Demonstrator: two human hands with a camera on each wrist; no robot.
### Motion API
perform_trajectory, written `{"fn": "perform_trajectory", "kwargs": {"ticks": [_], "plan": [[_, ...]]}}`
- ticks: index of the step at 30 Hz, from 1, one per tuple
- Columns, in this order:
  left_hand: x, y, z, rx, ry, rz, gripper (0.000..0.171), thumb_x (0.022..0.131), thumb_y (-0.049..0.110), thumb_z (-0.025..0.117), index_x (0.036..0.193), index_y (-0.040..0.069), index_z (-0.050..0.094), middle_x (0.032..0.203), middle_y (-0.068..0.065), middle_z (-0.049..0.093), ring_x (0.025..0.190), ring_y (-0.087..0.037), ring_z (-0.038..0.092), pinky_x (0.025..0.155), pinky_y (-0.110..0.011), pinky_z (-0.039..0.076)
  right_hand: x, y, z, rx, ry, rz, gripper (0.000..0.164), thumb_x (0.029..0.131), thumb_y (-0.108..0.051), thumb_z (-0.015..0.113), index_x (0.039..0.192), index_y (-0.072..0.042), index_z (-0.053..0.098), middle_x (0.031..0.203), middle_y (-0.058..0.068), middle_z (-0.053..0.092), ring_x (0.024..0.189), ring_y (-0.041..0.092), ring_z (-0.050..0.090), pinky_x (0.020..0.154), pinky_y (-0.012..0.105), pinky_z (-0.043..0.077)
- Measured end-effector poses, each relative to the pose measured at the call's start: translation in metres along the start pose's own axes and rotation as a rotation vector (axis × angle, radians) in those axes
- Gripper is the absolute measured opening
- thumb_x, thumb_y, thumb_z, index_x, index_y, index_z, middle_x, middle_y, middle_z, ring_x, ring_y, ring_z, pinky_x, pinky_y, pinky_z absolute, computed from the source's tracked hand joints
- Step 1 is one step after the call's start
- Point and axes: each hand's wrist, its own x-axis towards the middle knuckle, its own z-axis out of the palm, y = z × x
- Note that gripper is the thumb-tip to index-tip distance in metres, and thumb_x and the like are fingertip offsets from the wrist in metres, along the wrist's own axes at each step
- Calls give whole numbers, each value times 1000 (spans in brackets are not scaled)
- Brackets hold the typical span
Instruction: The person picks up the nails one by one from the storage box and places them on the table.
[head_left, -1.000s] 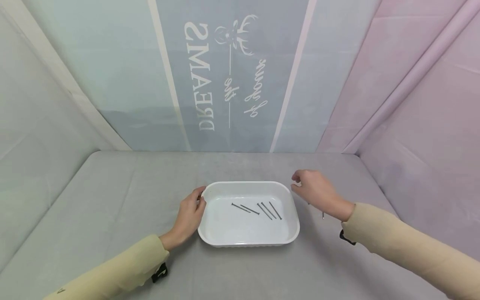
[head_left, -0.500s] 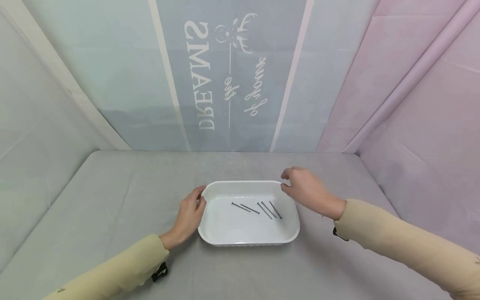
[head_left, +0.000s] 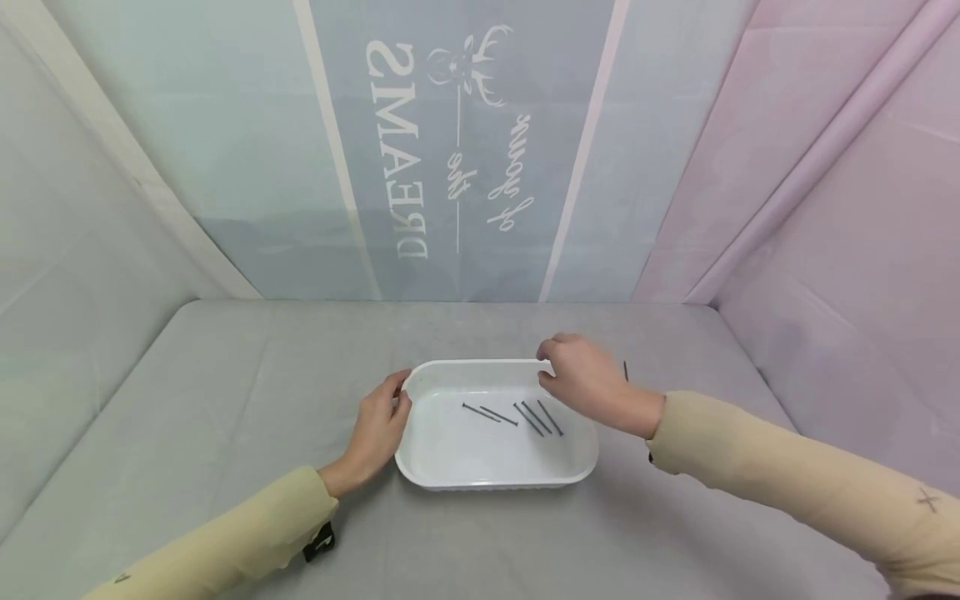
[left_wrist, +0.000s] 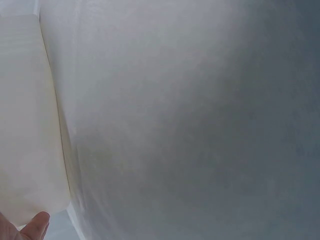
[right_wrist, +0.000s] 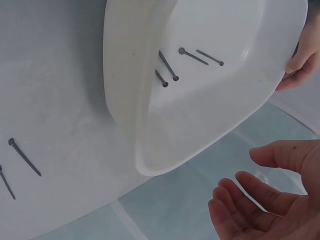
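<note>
Your right grip (head_left: 588, 379), fingers parted and visibly empty, hangs over the white tray's (head_left: 457, 454) two o'clock corner, nearer the nails (head_left: 537, 417) inside: they're around seven o'clock, slanting roughly eleven-to-five. Your left hand (head_left: 380, 425) touches the ten o'clock rim; pinching it, I can't tell.

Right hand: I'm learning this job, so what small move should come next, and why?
Probably reach the right hand toward a dark metal nail on the grey tabletop: that hand looks empty, and at least two nails lie outside the white rectangular dish, which already holds several others.
</note>
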Motion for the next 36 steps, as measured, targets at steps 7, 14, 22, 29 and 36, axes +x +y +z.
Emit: {"fn": "perform_trajectory", "kwargs": {"ticks": [7,14,22,29,36], "plan": [[0,1,0,6,9,11,33,89,1,45,121,-6,51,105,-20,61,88,-24,59,71,-37,49,4,-9,0,-41,-17,-38,23,78,-8,66,100,0,65,93,11,63,81,22,60,61,28,50],[0,2,0,12,2,1,33,89,2,44,121,-6,51,105,-20,61,91,-26,60,73,-38,50,7,-16,3,-68,-28,-100,21,78,-8,65,98,0,65,92,10,63,83,22,60,63,28,50],[0,2,-1,19,7,5,33,88,1,45,120,-6,52,104,-21,61,91,-26,60,73,-38,50,10,-23,6,-57,-38,-133,20,79,-6,63,97,0,65,94,10,63,87,23,60,65,30,51],[0,1,-1,11,4,3,33,88,1,45,120,-6,52,104,-20,61,91,-25,59,73,-38,49,13,-31,11,-59,-61,-161,21,80,-8,63,99,-2,65,96,8,63,90,23,59,67,29,50],[-1,-2,-2,19,-1,9,33,89,1,45,120,-6,51,104,-19,62,90,-25,60,73,-38,50,16,-39,18,-61,-78,-205,20,80,-8,64,100,-2,64,96,8,63,89,21,59,69,29,50]]}}
